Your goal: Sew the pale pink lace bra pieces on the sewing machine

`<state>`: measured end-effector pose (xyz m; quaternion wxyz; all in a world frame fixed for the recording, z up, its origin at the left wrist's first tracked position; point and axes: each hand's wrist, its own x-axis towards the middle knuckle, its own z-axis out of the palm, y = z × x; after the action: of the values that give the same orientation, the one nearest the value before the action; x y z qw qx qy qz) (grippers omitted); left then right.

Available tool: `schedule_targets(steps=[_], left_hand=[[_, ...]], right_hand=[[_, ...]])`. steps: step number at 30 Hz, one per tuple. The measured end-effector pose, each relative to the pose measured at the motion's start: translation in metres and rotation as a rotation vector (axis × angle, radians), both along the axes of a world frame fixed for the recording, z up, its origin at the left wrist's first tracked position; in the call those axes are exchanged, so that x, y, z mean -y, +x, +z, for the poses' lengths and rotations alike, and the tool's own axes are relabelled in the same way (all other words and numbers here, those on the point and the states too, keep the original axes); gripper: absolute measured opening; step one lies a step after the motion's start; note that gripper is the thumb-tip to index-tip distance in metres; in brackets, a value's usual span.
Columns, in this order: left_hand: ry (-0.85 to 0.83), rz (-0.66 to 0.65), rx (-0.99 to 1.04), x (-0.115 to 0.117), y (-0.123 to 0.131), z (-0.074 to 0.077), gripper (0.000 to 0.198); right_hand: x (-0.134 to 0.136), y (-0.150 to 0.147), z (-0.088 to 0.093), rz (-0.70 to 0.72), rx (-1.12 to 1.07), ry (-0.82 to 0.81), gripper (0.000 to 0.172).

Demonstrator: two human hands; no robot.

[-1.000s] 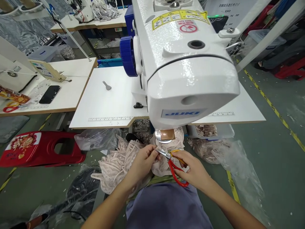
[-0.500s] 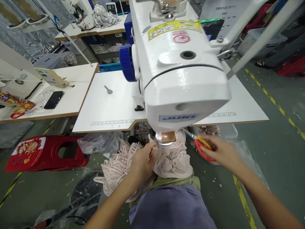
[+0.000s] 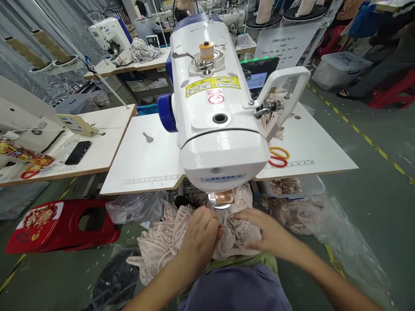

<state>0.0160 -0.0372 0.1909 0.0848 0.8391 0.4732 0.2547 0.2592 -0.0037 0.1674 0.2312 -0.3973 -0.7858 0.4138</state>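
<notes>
Pale pink lace fabric [image 3: 238,231] lies bunched on my lap, just under the head of a white sewing machine [image 3: 220,129]. My left hand [image 3: 202,235] has its fingers curled into the lace near the machine's foot. My right hand [image 3: 262,233] is blurred by motion. It lies over the lace with its fingers stretched toward my left hand and holds nothing. Red and yellow scissors [image 3: 278,157] lie on the white table [image 3: 311,142], to the right of the machine.
More lace [image 3: 155,246] spills to my left, and clear plastic bags [image 3: 327,220] of lace pieces lie on the floor at right. A red stool [image 3: 58,224] lies tipped on the floor at left. A phone [image 3: 78,152] sits on the neighbouring table.
My right hand carried the scissors away from the lace, left them on the table by the machine, and came back empty onto the lace. The view has tilted upward.
</notes>
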Motion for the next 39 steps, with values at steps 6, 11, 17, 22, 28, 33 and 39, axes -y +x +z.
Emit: schedule_targets(steps=[6,11,17,22,28,33,39], left_hand=[[-0.146,0.046,0.206,0.006,0.041,0.007,0.040],[-0.506,0.334,0.546,-0.003,0.044,0.015,0.044],[-0.164,0.311,0.223,-0.011,0.024,0.006,0.031],[-0.002,0.324,-0.038,-0.021,0.021,0.005,0.037],[0.042,0.323,-0.090,-0.027,0.017,0.007,0.035],[0.010,0.315,-0.105,-0.026,0.013,0.003,0.032],[0.057,0.299,-0.120,-0.026,0.012,0.002,0.030]], right_hand=[[0.032,-0.045,0.006,-0.244,-0.462,-0.325,0.067],[-0.007,-0.052,0.022,-0.467,-0.486,-0.322,0.030],[-0.060,-0.049,0.031,-0.401,-0.294,-0.154,0.016],[-0.084,-0.052,0.042,-0.304,-0.164,-0.049,0.004],[-0.097,-0.058,0.035,-0.276,-0.088,0.035,0.014],[-0.100,-0.060,0.020,-0.293,-0.108,0.047,0.016],[-0.100,-0.059,0.018,-0.274,-0.109,0.027,0.017]])
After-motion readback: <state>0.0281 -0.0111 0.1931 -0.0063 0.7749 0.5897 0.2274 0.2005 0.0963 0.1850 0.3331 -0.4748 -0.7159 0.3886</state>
